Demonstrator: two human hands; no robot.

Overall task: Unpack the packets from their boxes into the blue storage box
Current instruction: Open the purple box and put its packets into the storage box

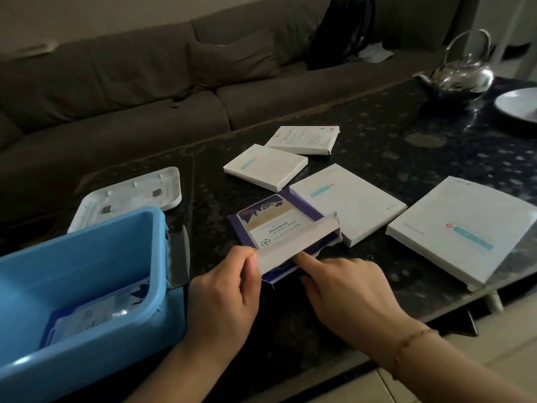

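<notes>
The left hand (229, 289) pinches the white flap (299, 242) of the purple box (279, 225) and lifts it open. The right hand (345, 289) rests beside it with its pointing finger pushed in under the flap; its other fingers look loosely curled and seem to hold nothing, though the light is dim. The purple box lies near the front edge of the tabletop (392, 146), and a packet (270, 221) shows inside it.

To do this well, keep the flap held up, slide the packet out toward the front, and go gently so the card does not tear more.

The blue storage box (87, 257) sits at the front left corner, just beside the left hand, with packets already in it. Four white boxes (348, 199) lie to the right and behind, so the short way left is open.
</notes>
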